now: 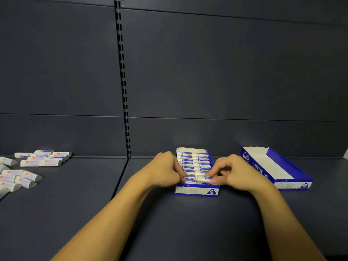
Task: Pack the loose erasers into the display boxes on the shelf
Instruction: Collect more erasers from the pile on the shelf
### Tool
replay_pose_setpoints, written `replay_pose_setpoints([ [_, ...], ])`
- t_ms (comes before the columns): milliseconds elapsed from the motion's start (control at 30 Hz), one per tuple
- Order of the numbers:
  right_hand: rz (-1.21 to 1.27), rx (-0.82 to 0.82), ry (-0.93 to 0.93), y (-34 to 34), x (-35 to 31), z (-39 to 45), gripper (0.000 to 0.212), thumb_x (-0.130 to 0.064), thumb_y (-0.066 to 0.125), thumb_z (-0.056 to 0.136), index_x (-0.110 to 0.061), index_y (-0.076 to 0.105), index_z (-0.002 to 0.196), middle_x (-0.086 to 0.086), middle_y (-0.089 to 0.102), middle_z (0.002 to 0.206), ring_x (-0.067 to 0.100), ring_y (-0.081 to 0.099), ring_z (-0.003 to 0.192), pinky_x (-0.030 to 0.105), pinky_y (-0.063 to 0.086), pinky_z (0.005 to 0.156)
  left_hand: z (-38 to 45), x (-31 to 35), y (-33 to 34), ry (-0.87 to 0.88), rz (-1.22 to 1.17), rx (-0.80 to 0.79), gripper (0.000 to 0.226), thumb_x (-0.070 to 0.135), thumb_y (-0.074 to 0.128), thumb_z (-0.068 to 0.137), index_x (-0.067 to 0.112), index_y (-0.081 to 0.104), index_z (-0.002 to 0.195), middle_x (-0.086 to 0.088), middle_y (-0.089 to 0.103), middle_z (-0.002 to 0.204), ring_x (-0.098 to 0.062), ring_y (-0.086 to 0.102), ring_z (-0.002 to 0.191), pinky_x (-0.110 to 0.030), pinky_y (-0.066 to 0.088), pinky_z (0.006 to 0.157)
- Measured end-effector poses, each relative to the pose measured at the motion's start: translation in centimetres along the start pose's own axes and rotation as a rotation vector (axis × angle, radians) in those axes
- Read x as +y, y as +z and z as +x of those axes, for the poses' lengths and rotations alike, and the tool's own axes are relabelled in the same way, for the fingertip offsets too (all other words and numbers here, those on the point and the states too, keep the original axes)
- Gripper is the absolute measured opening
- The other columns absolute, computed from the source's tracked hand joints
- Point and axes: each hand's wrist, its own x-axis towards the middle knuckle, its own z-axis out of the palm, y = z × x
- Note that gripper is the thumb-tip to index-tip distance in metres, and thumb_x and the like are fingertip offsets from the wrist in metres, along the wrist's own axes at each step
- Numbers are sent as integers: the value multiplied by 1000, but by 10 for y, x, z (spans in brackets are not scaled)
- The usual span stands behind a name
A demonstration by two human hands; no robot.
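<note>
A blue and white display box stands on the dark shelf at centre, holding two rows of wrapped erasers. At its front right corner my right hand pinches a white eraser that lies tilted on top of the row. At the left wall of the box my left hand has its fingers curled, their tips on the front eraser of the left row. Several loose erasers lie scattered at the far left of the shelf. A second display box sits empty to the right.
The grey shelf back panel rises just behind the boxes, with a slotted upright left of centre. A seam splits the shelf board between the loose erasers and the boxes.
</note>
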Motion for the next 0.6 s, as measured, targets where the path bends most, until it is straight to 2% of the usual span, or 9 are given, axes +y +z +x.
replay_pose_setpoints([
  [100,-18,-29,10,0,-3,1,16,-19,83,79,-29,78,91,-12,68,107,8,62,110,31,61,80,-1,1,-2,3,-22,-13,17,16,79,87,15,80,104,5,71,113,-8,65,105,-16,55,75],
  [200,-6,-35,28,1,-6,4,16,-16,85,78,-30,79,82,-12,70,104,8,63,109,26,60,76,-4,1,-5,16,-60,-21,20,15,79,86,21,80,106,6,73,106,-7,65,106,-16,56,73],
  [300,-2,-37,72,2,-7,8,15,-13,85,77,-26,79,80,-10,71,102,9,64,106,27,60,77,-5,0,-9,16,-112,-42,14,16,80,86,21,80,99,5,75,103,-5,66,105,-16,57,71],
  [467,-24,-63,102,1,-9,10,13,-15,86,77,-20,80,86,-8,72,104,11,65,106,30,61,78,-4,-1,-7,14,-98,-10,5,21,83,82,20,80,86,10,74,97,-6,68,99,-22,59,79],
  [600,-27,-62,71,0,-11,7,12,-23,87,74,-22,81,85,-11,74,97,8,68,102,28,61,77,-4,-1,-5,22,-82,1,4,17,81,85,16,80,88,9,75,98,-5,69,98,-22,60,79],
])
